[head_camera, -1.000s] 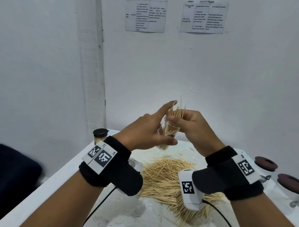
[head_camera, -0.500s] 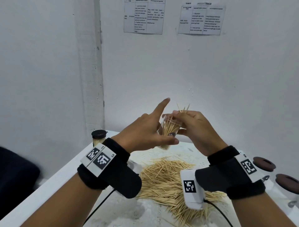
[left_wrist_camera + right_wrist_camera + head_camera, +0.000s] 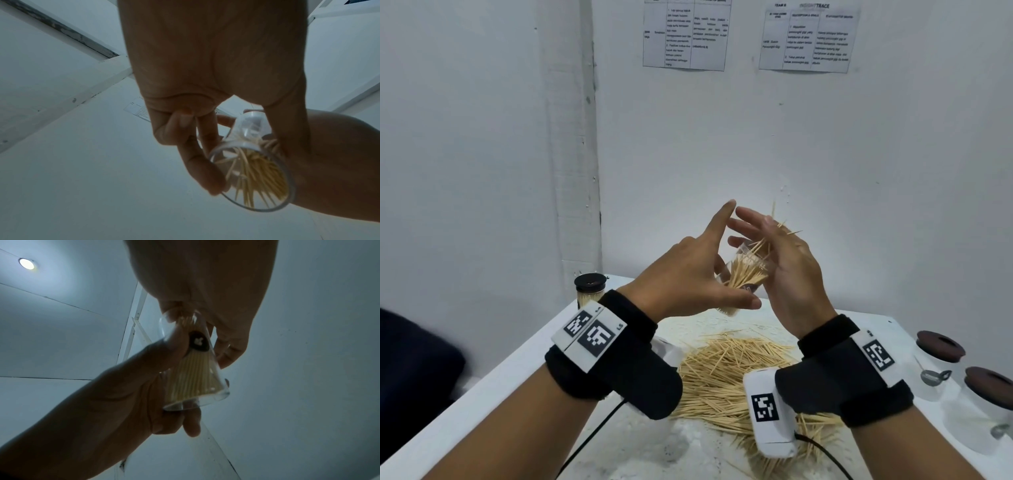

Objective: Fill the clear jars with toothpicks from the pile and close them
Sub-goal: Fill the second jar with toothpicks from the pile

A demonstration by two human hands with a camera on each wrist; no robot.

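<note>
Above the white table (image 3: pixel 493 377), both hands meet around a clear jar (image 3: pixel 744 274) held in the air and tilted, its mouth leaning up and to the right. The left hand (image 3: pixel 688 274) grips the jar — thumb across its lower front, curled fingers behind it, index finger stretched straight up and away from the glass. From the left wrist view the jar's round base (image 3: pixel 257 178) faces the camera, with the fingers (image 3: pixel 197 162) wrapped along its side. The right hand (image 3: pixel 787 274) rests against the jar's right side and mouth with its fingers spread and nearly straight, pressing on the toothpicks (image 3: pixel 748 274) rather than closing on anything; several stick out past the rim at loose angles beside the palm. In the right wrist view the packed toothpicks (image 3: pixel 191 379) show through the glass, which is partly full. Below the hands, the pile of toothpicks (image 3: pixel 726 377) is spread over the middle of the table. At the far left corner stands a filled jar with a dark lid (image 3: pixel 589 291), already closed. Along the right edge stand two more jars with brown lids (image 3: pixel 941 353) — near each other and well apart from the pile. Two printed sheets (image 3: pixel 685 34) hang on the white wall behind.
</note>
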